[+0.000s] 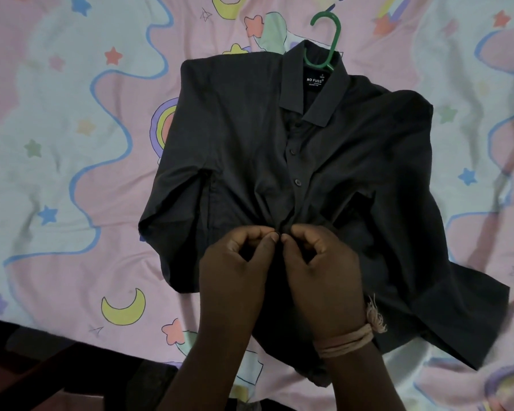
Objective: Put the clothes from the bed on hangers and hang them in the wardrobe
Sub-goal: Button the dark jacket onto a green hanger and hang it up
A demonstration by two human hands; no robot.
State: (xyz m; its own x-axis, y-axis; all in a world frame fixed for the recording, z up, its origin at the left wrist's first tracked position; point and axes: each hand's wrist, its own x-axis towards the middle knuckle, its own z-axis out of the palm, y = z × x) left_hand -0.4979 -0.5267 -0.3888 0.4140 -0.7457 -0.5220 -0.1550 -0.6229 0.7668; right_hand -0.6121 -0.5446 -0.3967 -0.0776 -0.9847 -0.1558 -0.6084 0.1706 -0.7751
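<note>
Dark shirt on green hanger, 2 btns closed.

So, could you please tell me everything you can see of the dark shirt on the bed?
The dark shirt is a charcoal collared button-up of thin woven-looking cloth, lying front up and creased on the patterned bedsheet. A green plastic hanger sits inside it, hook poking out past the collar, where a "NO FUSS" label shows. Two buttons are visible on the placket. The left hand and right hand pinch the placket lower down.
</note>
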